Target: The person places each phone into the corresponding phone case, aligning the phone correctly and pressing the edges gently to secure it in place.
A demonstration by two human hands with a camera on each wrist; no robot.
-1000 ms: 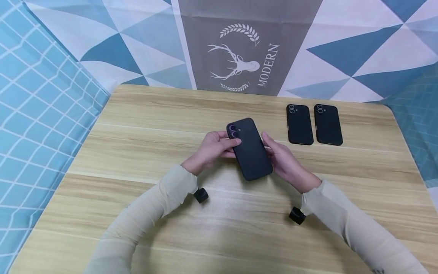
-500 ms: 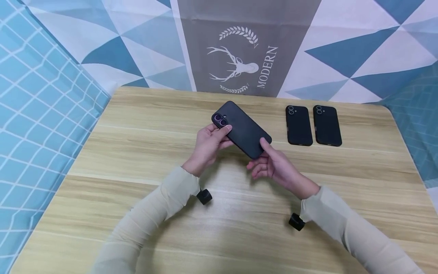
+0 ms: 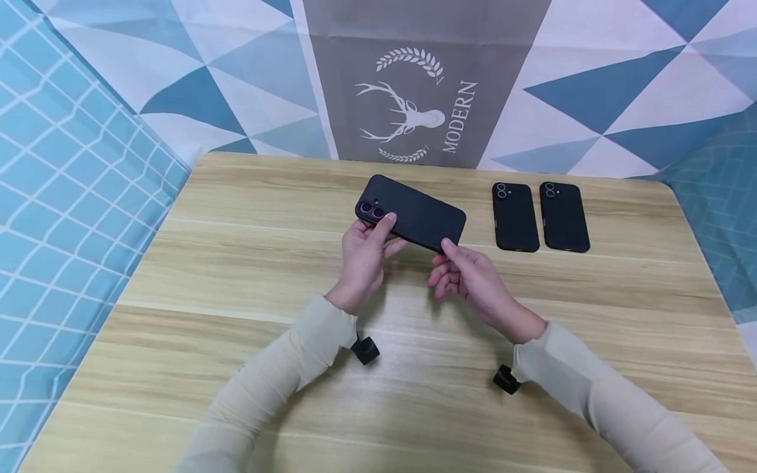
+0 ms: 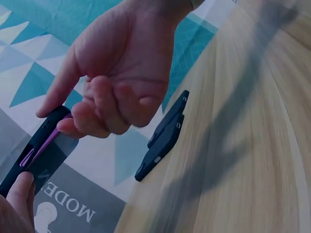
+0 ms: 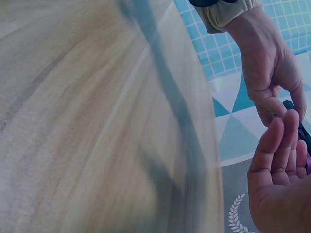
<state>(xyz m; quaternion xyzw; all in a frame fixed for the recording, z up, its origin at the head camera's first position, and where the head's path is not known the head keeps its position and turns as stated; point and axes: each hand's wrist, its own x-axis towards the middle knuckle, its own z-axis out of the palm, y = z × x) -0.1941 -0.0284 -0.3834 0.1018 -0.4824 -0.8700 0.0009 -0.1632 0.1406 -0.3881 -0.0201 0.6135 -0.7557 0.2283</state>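
Observation:
A purple-edged phone in a black case (image 3: 420,210) is held above the table in the head view, camera side up and lying nearly sideways. My left hand (image 3: 362,261) pinches it by the camera end, thumb on the back and fingers beneath. At the near right corner, my right hand (image 3: 476,279) holds the case between thumb and fingertip, other fingers loosely curled. The left wrist view shows the black case (image 4: 46,127) standing a little off the purple phone edge (image 4: 47,141). In the right wrist view most of the phone is out of frame.
Two black phone cases (image 3: 516,218) (image 3: 564,218) lie side by side at the back right of the wooden table (image 3: 402,394); whether phones are inside I cannot tell. A patterned cloth (image 3: 236,79) hangs behind the table's far edge.
The phone has turned from nearly upright to nearly sideways and moved up and left. My right hand has gone from its side to its lower right corner.

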